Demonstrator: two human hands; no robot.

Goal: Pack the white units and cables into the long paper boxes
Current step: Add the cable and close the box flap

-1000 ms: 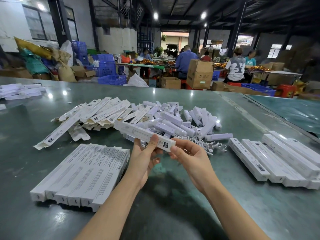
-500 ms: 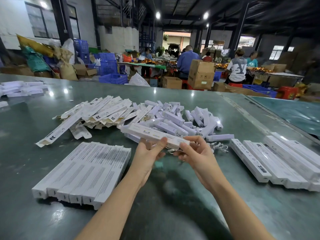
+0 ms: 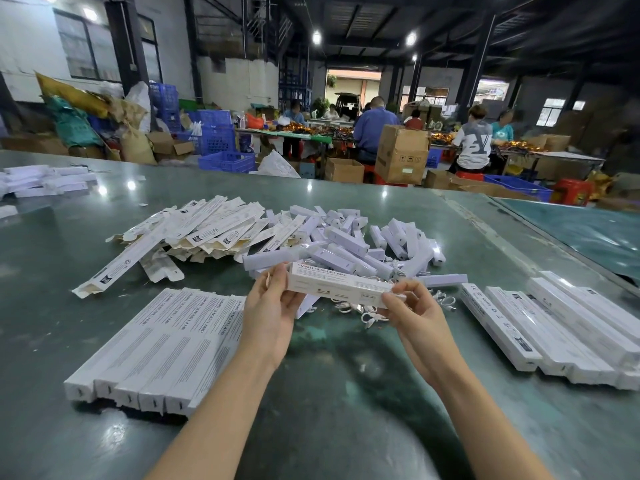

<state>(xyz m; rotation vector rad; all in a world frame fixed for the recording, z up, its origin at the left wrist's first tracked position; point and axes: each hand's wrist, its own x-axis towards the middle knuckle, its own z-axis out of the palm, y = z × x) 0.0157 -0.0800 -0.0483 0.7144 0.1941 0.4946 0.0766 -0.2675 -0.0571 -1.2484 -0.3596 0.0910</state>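
My left hand (image 3: 273,306) grips one end of a long paper box (image 3: 341,285) and my right hand (image 3: 412,311) pinches the other end; the box hangs level above the table (image 3: 346,427), just in front of the heap of white units (image 3: 349,244).

I judge the step to be closing the right end; I would keep the left grip firm, tuck the flap squarely with the right fingertips, and not crush the thin card.

Both forearms reach forward, wrists slightly raised, palms turned inward.

Loose cables (image 3: 367,311) lie under the box; flat unfilled boxes (image 3: 194,230) sit far left; packed boxes lie in rows at near left (image 3: 162,348) and right (image 3: 554,327).
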